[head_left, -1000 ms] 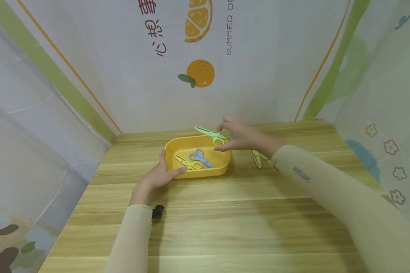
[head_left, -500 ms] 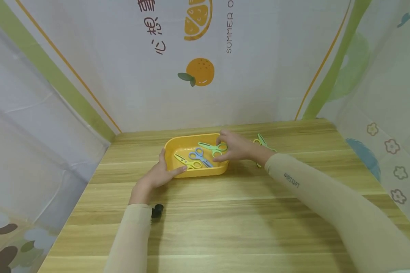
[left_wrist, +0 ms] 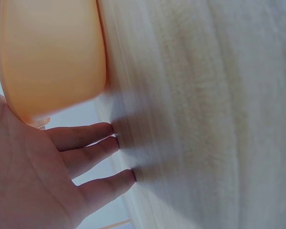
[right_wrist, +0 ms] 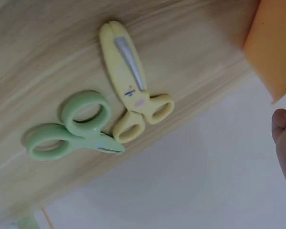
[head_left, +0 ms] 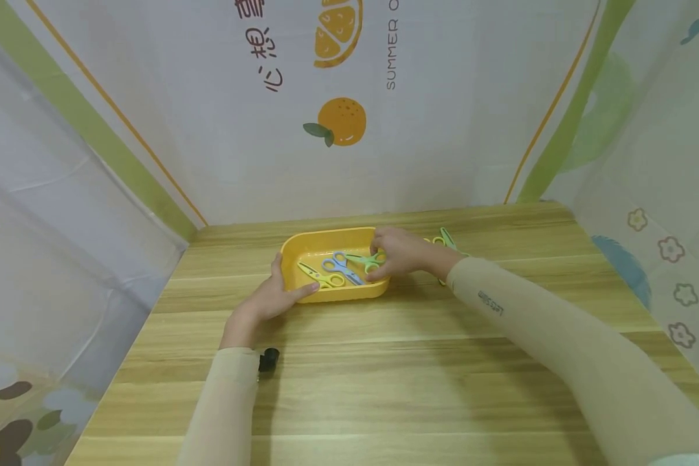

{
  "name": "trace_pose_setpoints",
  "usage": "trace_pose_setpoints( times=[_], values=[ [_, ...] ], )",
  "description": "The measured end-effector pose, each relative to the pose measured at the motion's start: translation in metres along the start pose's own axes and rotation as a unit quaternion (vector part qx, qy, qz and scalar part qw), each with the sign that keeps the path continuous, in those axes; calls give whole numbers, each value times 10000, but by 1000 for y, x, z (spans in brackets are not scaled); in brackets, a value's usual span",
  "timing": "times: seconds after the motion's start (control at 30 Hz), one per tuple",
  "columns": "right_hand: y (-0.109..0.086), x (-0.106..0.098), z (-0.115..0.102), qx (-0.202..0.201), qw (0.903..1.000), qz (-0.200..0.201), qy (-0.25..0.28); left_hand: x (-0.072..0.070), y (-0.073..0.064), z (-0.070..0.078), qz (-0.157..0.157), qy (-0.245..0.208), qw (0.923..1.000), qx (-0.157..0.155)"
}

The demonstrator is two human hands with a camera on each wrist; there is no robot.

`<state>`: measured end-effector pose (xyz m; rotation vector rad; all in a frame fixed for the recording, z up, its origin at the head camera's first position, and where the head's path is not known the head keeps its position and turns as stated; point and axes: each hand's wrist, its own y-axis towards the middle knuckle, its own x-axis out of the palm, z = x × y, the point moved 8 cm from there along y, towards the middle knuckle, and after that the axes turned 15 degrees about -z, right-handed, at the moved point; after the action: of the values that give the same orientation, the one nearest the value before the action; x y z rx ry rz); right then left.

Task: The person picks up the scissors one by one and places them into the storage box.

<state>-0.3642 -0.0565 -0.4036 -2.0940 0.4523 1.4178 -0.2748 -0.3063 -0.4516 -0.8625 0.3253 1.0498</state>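
A yellow tray (head_left: 343,295) stands toward the back of the table. My left hand (head_left: 268,298) holds its near left corner, thumb over the front rim; in the left wrist view, three fingers reach down to the tabletop. Inside lie yellow scissors (head_left: 314,274) at the left and blue scissors (head_left: 342,265) in the middle. At the tray's right end my right hand (head_left: 404,251) pinches green scissors (head_left: 360,259) by the handles, low inside the tray, their blades pointing left over the blue pair. Its fingertips are partly hidden.
Right of the tray, another green pair of scissors (right_wrist: 88,139) and a yellow pair (right_wrist: 124,67) lie close together on the wooden table (head_left: 384,382); my right arm partly covers them in the head view. A printed cloth (head_left: 443,142) hangs behind the table.
My right hand has lowered the green scissors from above the tray down into it, blades beside the blue pair. The left hand has stayed on the tray corner.
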Motion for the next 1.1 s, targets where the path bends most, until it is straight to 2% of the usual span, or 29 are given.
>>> trace_pose_setpoints(
  times=[0.23, 0.57, 0.93, 1.1],
  values=[
    [1, -6, 2, -148, 9994, -115, -297, 1, 0, -1, -9, -16, 10000, 10],
    [-5, -10, 3, -467, 9987, -168, -142, 1, -1, 1, 36, -51, 10000, 10],
    [6, -5, -13, -393, 9967, -325, -634, -1, 0, -1, 1, -14, 10000, 48],
    [15, -5, -15, -106, 9963, -444, -729, -2, 0, 0, 48, 44, 9999, 85]
  ],
)
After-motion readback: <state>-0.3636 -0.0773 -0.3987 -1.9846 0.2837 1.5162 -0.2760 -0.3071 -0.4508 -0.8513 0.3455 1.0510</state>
